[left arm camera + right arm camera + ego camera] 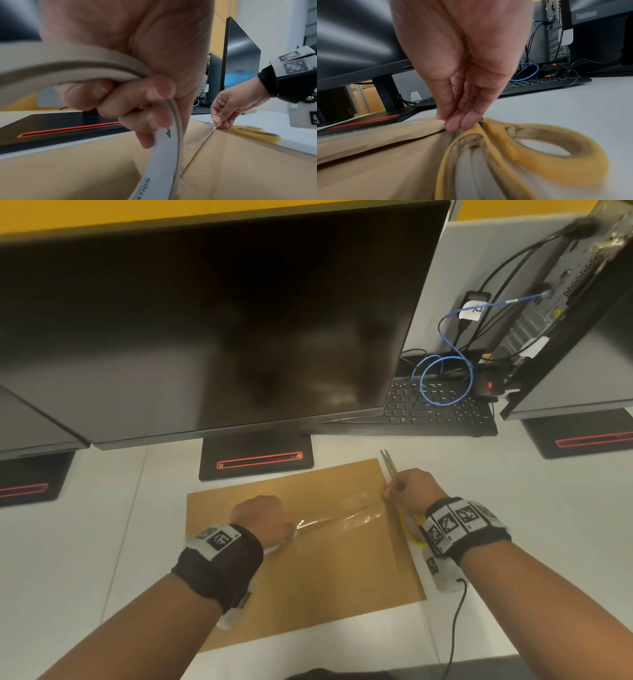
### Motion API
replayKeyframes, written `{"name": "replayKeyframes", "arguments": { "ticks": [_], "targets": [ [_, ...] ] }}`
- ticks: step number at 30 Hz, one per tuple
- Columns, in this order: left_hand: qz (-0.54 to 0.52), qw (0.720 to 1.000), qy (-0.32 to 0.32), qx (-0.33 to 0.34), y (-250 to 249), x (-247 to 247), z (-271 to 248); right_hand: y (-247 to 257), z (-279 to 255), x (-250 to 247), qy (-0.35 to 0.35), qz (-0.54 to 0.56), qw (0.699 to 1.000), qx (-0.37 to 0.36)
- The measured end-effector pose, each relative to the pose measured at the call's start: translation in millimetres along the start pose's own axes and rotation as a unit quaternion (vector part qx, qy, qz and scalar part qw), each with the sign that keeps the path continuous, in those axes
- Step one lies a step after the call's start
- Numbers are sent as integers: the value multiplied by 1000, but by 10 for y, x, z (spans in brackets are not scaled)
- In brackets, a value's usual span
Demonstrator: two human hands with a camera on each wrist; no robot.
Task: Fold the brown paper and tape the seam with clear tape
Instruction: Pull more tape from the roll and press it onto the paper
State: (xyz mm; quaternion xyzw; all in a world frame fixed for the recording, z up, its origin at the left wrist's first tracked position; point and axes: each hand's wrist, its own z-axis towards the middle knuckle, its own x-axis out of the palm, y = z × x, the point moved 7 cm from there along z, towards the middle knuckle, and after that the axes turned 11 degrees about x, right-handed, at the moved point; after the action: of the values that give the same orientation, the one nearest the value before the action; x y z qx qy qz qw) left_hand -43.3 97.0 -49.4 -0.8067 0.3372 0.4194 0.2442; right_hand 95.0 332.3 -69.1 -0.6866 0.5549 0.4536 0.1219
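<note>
The brown paper (308, 577) lies folded flat on the desk, its seam (202, 146) running from my left hand to my right. A strip of clear tape (342, 518) is stretched along that seam. My left hand (263, 518) grips the tape roll (163, 162) at the strip's left end, fingers (137, 94) curled through its core. My right hand (407, 487) pinches the tape's free end (213, 126) down at the paper's right edge. Yellow-handled scissors (556, 155) lie on the desk under my right hand, with the blades (388, 463) pointing away from me.
A large dark monitor (222, 320) stands just behind the paper, its base (257, 462) close to the paper's far edge. A keyboard (438, 409), blue cable (445, 378) and computer tower (565, 302) sit at the back right. White desk (102, 525) surrounds the paper.
</note>
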Motion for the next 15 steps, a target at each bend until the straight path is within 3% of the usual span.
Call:
{"name": "replayKeyframes", "arguments": {
  "ticks": [15],
  "targets": [
    [37, 999, 31, -16, -318, -40, 69, -3, 32, -5, -28, -53, 998, 23]
  ]
}}
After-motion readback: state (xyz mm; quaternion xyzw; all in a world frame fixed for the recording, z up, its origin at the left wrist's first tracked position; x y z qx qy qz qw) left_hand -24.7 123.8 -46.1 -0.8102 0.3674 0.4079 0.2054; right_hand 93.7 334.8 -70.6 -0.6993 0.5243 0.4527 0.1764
